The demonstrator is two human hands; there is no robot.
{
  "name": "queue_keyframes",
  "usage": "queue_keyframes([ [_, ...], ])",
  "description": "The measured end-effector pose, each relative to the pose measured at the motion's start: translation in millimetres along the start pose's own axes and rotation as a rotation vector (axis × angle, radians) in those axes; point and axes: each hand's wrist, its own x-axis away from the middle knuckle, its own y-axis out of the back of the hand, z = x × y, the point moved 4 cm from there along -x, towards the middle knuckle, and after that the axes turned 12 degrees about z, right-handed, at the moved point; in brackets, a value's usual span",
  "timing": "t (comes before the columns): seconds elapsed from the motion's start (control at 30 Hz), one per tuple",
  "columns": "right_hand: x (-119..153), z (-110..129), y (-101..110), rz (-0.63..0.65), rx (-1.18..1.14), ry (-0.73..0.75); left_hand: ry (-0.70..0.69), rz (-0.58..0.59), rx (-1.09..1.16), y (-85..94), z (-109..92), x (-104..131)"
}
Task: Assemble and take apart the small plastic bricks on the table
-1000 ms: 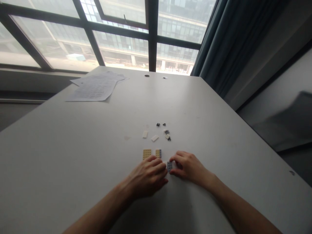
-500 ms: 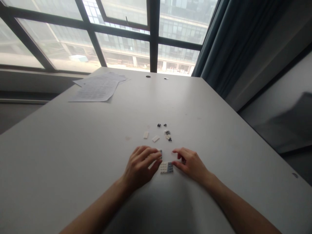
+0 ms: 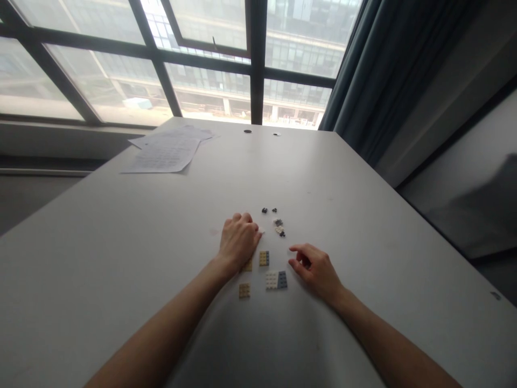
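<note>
My left hand (image 3: 239,237) reaches forward over the table, fingers bent down, with a white flat tile (image 3: 261,231) at its fingertips; the hand hides most of that tile. Under its wrist lies a partly covered tan studded plate (image 3: 247,265). A tan plate joined to a blue-grey strip (image 3: 264,258) sits just right of it. Nearer me are another tan plate (image 3: 244,291) and a white plate (image 3: 271,280) against a dark grey-blue plate (image 3: 282,279). My right hand (image 3: 313,267) rests to the right of these, thumb and index finger apart, nothing between them.
Small black pieces (image 3: 264,210) and a cluster of white and grey pieces (image 3: 278,227) lie beyond the plates. Printed papers (image 3: 165,153) are on the white table (image 3: 363,226) at the far left. Windows and a dark curtain (image 3: 355,91) stand behind.
My left hand has moved forward and left, off the tan and blue-grey plate, to the white tiles. Tan plates are now uncovered. My right hand has drawn slightly back from the dark plate.
</note>
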Motion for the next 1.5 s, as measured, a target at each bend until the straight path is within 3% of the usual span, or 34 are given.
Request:
queue_keyframes([
  [0.1,0.1,-0.7,1.3,-0.045,-0.088,-0.008,-0.020,-0.006,0.000,0.1,-4.2,2.1],
  [0.2,0.0,-0.6,2.4,-0.105,-0.364,-0.049,-0.049,-0.013,0.048,5.5,-13.8,11.2],
  [0.33,0.4,7.9,-3.5,-0.084,-0.841,-0.077,-0.199,-0.051,0.215,21.2,-41.5,32.1],
  [0.43,3.3,15.5,-8.0,-0.104,-0.952,-0.100,-0.284,-0.069,0.319,28.8,-59.1,47.6],
  [0.57,7.5,21.4,-10.5,-0.144,-0.907,-0.085,-0.337,-0.192,0.443,31.0,-62.3,62.1],
  [0.77,12.9,37.5,-0.5,-0.170,-0.676,0.180,-0.504,-0.439,0.381,29.1,-52.3,79.6],
  [0.97,19.3,45.9,4.5,-0.247,-0.441,0.300,-0.506,-0.526,0.333,28.4,-49.2,85.0],
  [1.17,19.6,41.8,1.1,-0.272,-0.332,0.321,-0.453,-0.453,0.573,30.8,-53.6,77.8],
  [1.37,24.2,48.4,0.8,-0.345,-0.064,0.454,-0.062,-0.226,0.982,19.0,-56.6,73.0],
  [1.5,25.3,50.6,2.4,-0.353,0.033,0.471,-0.006,-0.151,1.070,15.4,-59.7,75.7],
])
